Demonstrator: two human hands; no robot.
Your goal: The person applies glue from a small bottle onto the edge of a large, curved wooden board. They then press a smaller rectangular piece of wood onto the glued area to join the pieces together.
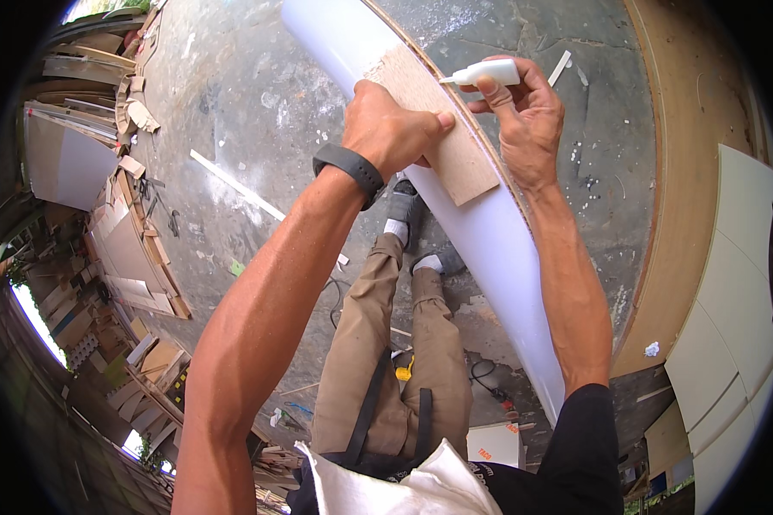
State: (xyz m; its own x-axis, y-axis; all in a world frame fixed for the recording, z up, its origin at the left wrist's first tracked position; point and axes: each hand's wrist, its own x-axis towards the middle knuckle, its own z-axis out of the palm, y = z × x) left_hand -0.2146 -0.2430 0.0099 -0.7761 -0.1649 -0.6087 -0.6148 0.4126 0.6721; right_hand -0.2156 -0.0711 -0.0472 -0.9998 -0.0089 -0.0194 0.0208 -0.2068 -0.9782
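"Any lettering?"
"Orange print on a white box (492, 439)."
"What's held, and where?"
"Left grip (391, 129) clasps a flat, speckled tan board (464, 167) over the smooth, curved white panel (487, 245); right grip (528, 124) pinches a white squeeze bottle (496, 72), its nozzle at the panel's brown edge."

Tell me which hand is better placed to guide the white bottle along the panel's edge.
Probably the right hand: it holds the white bottle, nozzle near the edge of the curved panel, while the left hand is gripping the wooden board.
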